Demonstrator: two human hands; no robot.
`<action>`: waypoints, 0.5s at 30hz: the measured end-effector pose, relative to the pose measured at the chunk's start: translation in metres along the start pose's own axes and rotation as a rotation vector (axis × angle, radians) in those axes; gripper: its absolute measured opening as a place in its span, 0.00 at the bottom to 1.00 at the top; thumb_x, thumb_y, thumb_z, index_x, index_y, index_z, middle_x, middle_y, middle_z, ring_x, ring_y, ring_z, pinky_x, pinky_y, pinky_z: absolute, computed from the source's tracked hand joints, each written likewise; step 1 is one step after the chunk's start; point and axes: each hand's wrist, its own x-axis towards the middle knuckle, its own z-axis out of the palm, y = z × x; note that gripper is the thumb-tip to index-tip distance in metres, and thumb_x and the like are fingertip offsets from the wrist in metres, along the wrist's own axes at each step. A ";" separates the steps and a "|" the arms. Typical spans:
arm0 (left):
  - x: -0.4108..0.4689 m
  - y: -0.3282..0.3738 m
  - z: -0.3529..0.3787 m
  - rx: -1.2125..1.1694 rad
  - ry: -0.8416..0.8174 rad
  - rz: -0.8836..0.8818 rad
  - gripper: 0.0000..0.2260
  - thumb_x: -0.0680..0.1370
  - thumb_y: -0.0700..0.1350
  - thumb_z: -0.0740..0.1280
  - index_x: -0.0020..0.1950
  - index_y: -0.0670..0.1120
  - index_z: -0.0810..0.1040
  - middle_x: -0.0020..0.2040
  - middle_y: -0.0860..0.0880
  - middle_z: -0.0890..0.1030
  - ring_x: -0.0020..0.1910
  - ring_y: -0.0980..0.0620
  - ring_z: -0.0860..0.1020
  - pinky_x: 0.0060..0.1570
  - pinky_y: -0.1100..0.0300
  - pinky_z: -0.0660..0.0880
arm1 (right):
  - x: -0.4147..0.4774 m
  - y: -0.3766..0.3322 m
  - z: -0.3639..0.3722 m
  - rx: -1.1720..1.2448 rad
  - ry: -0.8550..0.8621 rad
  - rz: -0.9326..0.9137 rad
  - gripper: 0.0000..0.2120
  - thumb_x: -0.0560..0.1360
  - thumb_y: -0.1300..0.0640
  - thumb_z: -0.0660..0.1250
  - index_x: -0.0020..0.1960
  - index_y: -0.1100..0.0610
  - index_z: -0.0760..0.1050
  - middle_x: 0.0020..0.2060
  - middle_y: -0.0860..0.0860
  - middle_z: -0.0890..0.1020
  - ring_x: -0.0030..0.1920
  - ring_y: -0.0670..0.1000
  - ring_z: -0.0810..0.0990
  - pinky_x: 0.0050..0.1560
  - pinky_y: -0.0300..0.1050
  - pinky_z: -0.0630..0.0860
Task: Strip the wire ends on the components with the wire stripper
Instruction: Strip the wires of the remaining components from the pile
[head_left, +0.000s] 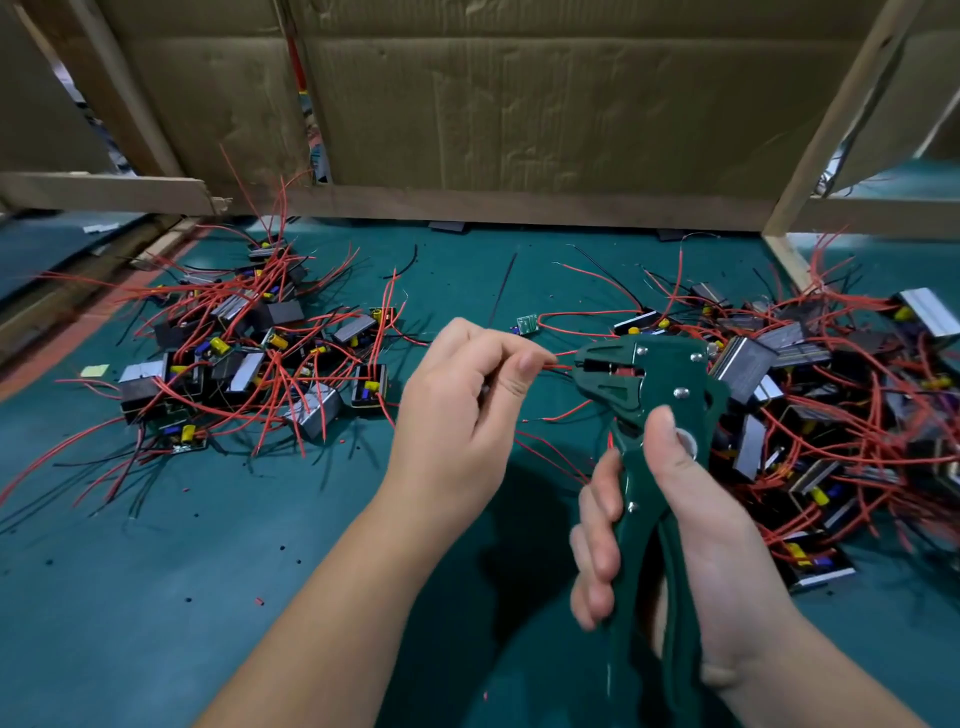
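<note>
At the centre, the left hand (467, 410) pinches a red wire (561, 367), whose end is inside the head of the green stripper (644, 379). The right hand (691, 525) grips its handles. Components (249, 353) lie in piles at left and right on the surface (156, 571).

Worktop (260, 519): left pile (249, 353) of components at left, right pile (810, 395) at right, well apart. Both hands sit between them, centre front, above the worktop. Left hand (457, 410) is left of the stripper (644, 384); right hand (691, 525) is below it, on the handles. Wire (561, 367) runs from left hand into the stripper head, which points left. Loose board (526, 321) lies behind the hands. Rail (519, 208) runs along the back edge; cardboard (545, 104) stands behind it.
</note>
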 end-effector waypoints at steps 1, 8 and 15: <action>-0.001 0.000 0.001 -0.007 -0.021 -0.042 0.11 0.82 0.49 0.58 0.47 0.51 0.80 0.37 0.57 0.72 0.36 0.62 0.73 0.40 0.72 0.66 | 0.001 -0.002 -0.002 0.007 -0.012 -0.003 0.29 0.58 0.35 0.76 0.34 0.61 0.72 0.24 0.60 0.71 0.22 0.56 0.73 0.27 0.50 0.75; 0.018 0.003 -0.002 -0.822 0.130 -0.656 0.25 0.77 0.63 0.47 0.52 0.48 0.76 0.38 0.54 0.68 0.36 0.57 0.65 0.43 0.61 0.63 | 0.002 -0.011 -0.010 0.102 -0.257 0.029 0.29 0.64 0.46 0.75 0.60 0.60 0.78 0.57 0.66 0.78 0.38 0.62 0.81 0.45 0.60 0.78; 0.002 0.015 -0.001 -1.089 -0.228 -0.514 0.31 0.72 0.68 0.44 0.55 0.45 0.70 0.40 0.47 0.69 0.49 0.37 0.64 0.49 0.39 0.59 | 0.002 -0.010 -0.009 0.080 -0.257 0.016 0.33 0.64 0.43 0.75 0.67 0.51 0.75 0.51 0.63 0.80 0.38 0.62 0.81 0.45 0.60 0.77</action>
